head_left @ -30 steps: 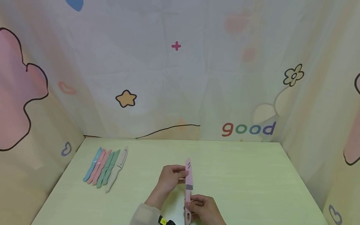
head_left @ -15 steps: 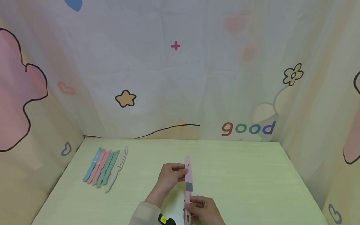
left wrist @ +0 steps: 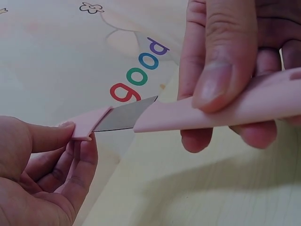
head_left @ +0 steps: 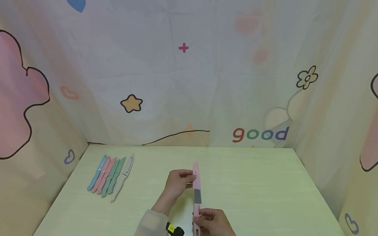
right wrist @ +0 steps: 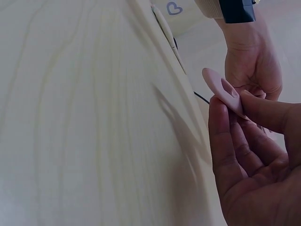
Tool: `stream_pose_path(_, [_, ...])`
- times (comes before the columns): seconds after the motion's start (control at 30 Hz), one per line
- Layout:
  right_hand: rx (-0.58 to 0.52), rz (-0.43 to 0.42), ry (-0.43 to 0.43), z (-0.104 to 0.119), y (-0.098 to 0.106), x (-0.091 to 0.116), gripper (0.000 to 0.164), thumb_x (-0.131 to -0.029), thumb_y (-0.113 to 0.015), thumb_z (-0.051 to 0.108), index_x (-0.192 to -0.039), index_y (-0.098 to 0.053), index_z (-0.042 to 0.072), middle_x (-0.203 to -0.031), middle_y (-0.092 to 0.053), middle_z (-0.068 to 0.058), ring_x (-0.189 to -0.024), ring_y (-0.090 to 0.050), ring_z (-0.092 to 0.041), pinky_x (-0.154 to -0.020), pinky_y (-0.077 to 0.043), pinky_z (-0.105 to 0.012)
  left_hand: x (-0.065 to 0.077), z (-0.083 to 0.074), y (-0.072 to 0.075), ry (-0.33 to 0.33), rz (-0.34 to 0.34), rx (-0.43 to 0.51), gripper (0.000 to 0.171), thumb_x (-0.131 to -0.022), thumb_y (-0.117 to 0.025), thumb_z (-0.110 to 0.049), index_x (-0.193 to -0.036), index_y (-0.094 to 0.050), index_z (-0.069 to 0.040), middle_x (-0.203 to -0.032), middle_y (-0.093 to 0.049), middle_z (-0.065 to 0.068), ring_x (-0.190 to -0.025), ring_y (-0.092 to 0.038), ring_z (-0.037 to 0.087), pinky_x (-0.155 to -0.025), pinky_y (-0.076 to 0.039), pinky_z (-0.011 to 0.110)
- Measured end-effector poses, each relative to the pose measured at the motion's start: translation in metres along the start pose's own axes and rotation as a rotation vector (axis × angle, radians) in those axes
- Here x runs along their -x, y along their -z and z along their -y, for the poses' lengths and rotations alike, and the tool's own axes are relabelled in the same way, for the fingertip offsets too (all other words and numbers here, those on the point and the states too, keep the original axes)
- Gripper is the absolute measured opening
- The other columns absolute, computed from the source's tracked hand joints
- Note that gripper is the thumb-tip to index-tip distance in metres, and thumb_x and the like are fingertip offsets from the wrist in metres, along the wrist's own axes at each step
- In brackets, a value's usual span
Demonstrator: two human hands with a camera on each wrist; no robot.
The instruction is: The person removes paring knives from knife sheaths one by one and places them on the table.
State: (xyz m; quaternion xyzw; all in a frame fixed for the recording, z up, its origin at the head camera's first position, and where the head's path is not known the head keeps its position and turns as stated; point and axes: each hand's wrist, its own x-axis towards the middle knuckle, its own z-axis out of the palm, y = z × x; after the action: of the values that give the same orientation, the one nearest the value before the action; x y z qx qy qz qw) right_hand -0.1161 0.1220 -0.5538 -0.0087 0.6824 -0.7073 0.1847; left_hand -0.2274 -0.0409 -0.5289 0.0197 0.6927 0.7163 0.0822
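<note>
A pink knife is held over the table by both hands, its tip pointing away in the head view. My left hand (head_left: 176,183) pinches the pink sheath (head_left: 196,182) between thumb and fingers. With its thumb on top, my right hand (head_left: 215,224) grips the pink handle (left wrist: 254,103). Between sheath and handle, a stretch of grey blade (left wrist: 123,117) lies bare in the left wrist view; the tip part is hidden inside the sheath. The handle's holed end shows above the right fingers in the right wrist view.
At the table's left lies a row of knives: a blue knife (head_left: 97,173), pink ones (head_left: 106,175), green ones (head_left: 116,177) and a white knife (head_left: 122,179). Printed curtains stand behind the table (head_left: 252,195). A black device (head_left: 176,232) sits on the left wrist.
The sheath has slid farther from the handle, so more grey blade shows. The left hand has shifted slightly away and the right hand slightly nearer the body.
</note>
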Motion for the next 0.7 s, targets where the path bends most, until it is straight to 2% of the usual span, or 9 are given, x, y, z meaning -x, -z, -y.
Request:
stream_pose_path(0.17, [0.022,-0.008,-0.021,0.0,-0.001,0.001,0.031,-0.09,-0.066,0.009,-0.115,-0.063,-0.011,-0.09,-0.073,-0.014,-0.074,-0.066,-0.023,-0.062,-0.06,-0.03,0.012,-0.018,-0.001,-0.004,0.004,-0.02,0.022,-0.09,-0.064,-0.002,-0.109,-0.066,0.01,-0.1,-0.068,0.024,-0.086,-0.066,0.029,-0.086,-0.055,0.053])
stream_pose_path(0.23, [0.026,-0.006,-0.02,0.0,0.0,0.002,0.032,-0.09,-0.067,0.009,-0.115,-0.063,-0.01,-0.09,-0.073,-0.014,-0.073,-0.066,-0.023,-0.062,-0.06,-0.03,0.012,-0.018,-0.001,-0.003,-0.003,-0.018,0.021,-0.09,-0.064,-0.002,-0.108,-0.066,0.009,-0.1,-0.068,0.023,-0.086,-0.066,0.028,-0.085,-0.057,0.05])
stream_pose_path(0.37, [0.041,-0.013,-0.026,0.0,0.0,0.003,0.031,-0.089,-0.068,0.011,-0.113,-0.065,-0.009,-0.088,-0.073,-0.013,-0.072,-0.066,-0.023,-0.062,-0.06,-0.03,0.002,-0.004,0.001,-0.006,-0.024,-0.004,0.019,-0.09,-0.067,-0.006,-0.106,-0.069,0.004,-0.097,-0.07,0.017,-0.083,-0.066,0.024,-0.078,-0.06,0.04])
stream_pose_path(0.43, [0.051,-0.016,-0.034,0.0,-0.001,0.003,0.031,-0.089,-0.069,0.012,-0.113,-0.065,-0.008,-0.088,-0.074,-0.013,-0.072,-0.066,-0.023,-0.061,-0.06,-0.03,0.001,-0.004,0.002,-0.011,-0.032,-0.007,0.019,-0.089,-0.068,-0.007,-0.105,-0.069,0.003,-0.096,-0.07,0.016,-0.082,-0.066,0.023,-0.077,-0.061,0.037])
stream_pose_path(0.7, [0.057,-0.009,-0.031,-0.001,-0.002,0.003,0.032,-0.09,-0.068,0.011,-0.114,-0.064,-0.009,-0.088,-0.073,-0.014,-0.07,-0.066,-0.024,-0.061,-0.061,-0.032,0.001,-0.009,0.003,-0.007,-0.035,-0.008,0.019,-0.09,-0.067,-0.006,-0.106,-0.069,0.004,-0.097,-0.069,0.018,-0.083,-0.066,0.023,-0.08,-0.06,0.042])
